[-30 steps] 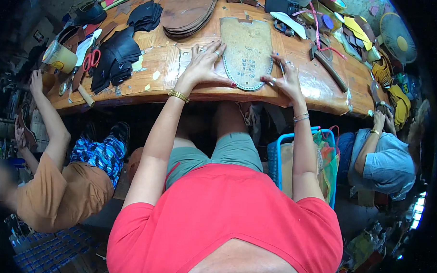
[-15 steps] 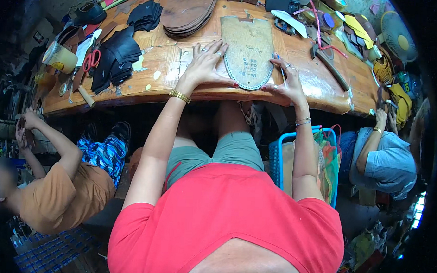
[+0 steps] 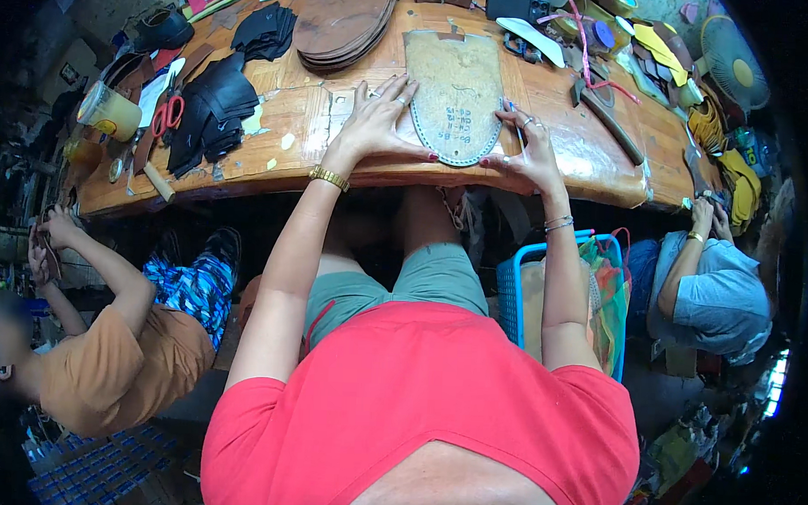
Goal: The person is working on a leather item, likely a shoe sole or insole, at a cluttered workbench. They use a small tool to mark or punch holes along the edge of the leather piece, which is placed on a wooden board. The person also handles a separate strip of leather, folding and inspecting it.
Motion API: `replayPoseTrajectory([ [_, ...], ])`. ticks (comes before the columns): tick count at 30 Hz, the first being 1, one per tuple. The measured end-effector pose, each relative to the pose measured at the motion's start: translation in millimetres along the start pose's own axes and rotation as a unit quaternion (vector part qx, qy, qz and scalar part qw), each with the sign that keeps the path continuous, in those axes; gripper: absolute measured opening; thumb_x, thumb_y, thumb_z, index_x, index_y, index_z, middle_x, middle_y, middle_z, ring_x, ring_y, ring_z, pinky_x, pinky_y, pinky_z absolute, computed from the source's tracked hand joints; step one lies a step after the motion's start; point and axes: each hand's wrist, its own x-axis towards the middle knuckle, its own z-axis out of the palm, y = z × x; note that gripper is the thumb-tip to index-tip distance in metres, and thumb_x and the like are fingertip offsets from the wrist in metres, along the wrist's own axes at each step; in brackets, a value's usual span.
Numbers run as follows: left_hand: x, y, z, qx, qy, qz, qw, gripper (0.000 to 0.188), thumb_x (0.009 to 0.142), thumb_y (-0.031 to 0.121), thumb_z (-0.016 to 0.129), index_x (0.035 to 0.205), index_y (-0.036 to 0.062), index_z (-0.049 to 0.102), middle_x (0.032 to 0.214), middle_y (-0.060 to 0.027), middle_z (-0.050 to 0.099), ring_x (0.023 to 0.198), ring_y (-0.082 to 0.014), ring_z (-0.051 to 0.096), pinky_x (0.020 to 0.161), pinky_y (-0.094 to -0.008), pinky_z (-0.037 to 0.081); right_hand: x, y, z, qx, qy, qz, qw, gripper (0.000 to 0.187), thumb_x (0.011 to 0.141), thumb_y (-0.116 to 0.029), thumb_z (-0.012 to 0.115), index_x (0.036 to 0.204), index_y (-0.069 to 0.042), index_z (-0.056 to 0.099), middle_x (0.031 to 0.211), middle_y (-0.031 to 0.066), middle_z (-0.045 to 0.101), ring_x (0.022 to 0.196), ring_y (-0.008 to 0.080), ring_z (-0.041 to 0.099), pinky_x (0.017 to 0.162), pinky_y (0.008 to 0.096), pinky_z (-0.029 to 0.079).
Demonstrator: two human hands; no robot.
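A tan leather panel [image 3: 452, 85] with a rounded near end lies on the wooden table. Small holes or stitches follow its curved edge, and handwritten marks cover its lower part. My left hand [image 3: 379, 120] rests at its left side, fingers spread, thumb stretched to the rounded end. At the opposite edge is my right hand [image 3: 532, 152], its thumb near the same curved end. A thin pen-like stick [image 3: 510, 107] with a blue tip sits between the right fingers. A brown tab shows at the panel's far end.
Stacked brown leather pieces [image 3: 345, 28] and black leather pieces [image 3: 215, 103] lie to the left, near red-handled scissors [image 3: 168, 115] and a jar [image 3: 111, 110]. A hammer [image 3: 611, 126] lies right. A blue basket [image 3: 511, 296] stands below; people sit at both sides.
My hands stay around the panel's rounded end with almost no movement. The person at the left has shifted their hands slightly.
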Motion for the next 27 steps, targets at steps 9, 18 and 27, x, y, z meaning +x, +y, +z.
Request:
replayPoseTrajectory([
  [9, 0.9, 2.8, -3.1, 0.006, -0.014, -0.007, 1.0, 0.125, 0.051, 0.08, 0.065, 0.146, 0.0069, 0.029, 0.15, -0.0186, 0.029, 0.14, -0.0296, 0.025, 0.11, -0.0583, 0.009, -1.4, -1.4, 0.2, -0.026, -0.007, 0.018, 0.999, 0.094, 0.047, -0.043, 0.09, 0.122, 0.001, 0.056, 0.125, 0.0184, 0.058, 0.119, 0.0327, 0.053, 0.101, 0.0399, 0.041],
  [18, -0.8, 6.3, -5.6, 0.011, -0.003, -0.008, 1.0, 0.123, 0.052, 0.079, 0.066, 0.145, 0.0062, 0.031, 0.149, -0.0179, 0.03, 0.14, -0.0292, 0.026, 0.11, -0.0589, 0.011, -0.8, -3.1, 0.2, -0.02, 0.007, 0.003, 1.0, 0.08, 0.047, -0.045, 0.089, 0.11, -0.002, 0.063, 0.13, 0.0213, 0.054, 0.12, 0.0349, 0.051, 0.102, 0.0404, 0.039],
  [27, -1.5, 5.0, -1.2, 0.019, 0.011, -0.007, 1.0, 0.12, 0.053, 0.078, 0.066, 0.144, 0.0065, 0.033, 0.148, -0.0153, 0.033, 0.14, -0.0281, 0.027, 0.11, -0.0589, 0.012, -0.7, -6.9, -1.3, 0.006, 0.004, 0.019, 1.0, 0.081, 0.047, -0.046, 0.09, 0.109, -0.002, 0.063, 0.125, 0.0213, 0.057, 0.119, 0.0342, 0.053, 0.101, 0.0407, 0.04],
])
